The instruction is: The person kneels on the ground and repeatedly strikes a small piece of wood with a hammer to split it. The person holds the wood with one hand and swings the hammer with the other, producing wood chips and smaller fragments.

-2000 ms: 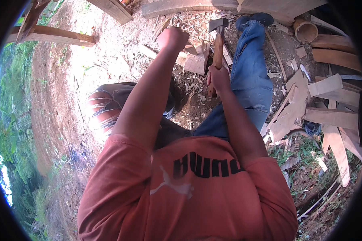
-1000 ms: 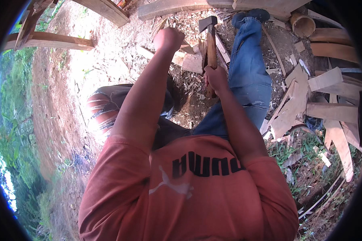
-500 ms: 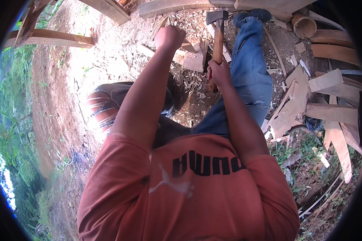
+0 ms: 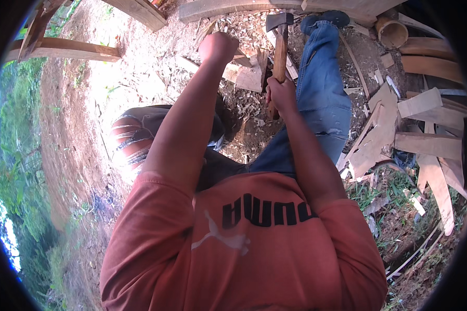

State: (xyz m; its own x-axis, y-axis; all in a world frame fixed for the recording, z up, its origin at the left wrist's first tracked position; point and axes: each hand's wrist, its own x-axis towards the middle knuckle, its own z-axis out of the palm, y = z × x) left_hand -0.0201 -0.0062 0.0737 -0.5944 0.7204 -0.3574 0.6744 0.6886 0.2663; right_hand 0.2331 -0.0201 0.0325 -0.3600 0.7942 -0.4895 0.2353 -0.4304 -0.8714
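Note:
My right hand [image 4: 282, 95] is wrapped round the lower wooden handle of a hatchet [image 4: 279, 59]. Its dark metal head points away from me at the top, and the butt of the handle sticks out below the fist. My left hand [image 4: 218, 48] is closed on a piece of wood [image 4: 204, 34], whose ends show on both sides of the fist; the fingers' undersides are hidden. Beside and just below that fist lies a pale wooden block [image 4: 248, 76] on the ground among chips.
Wood chips [image 4: 246, 31] litter the ground between my legs. A long curved plank [image 4: 238, 7] lies across the far side. Offcuts [image 4: 430, 144] pile up at the right, near a round hollow container [image 4: 393, 34]. Wooden beams [image 4: 70, 49] stand at the far left.
The hatchet and my right hand have shifted very slightly, the head dipping a touch toward the left. My left hand stays in place.

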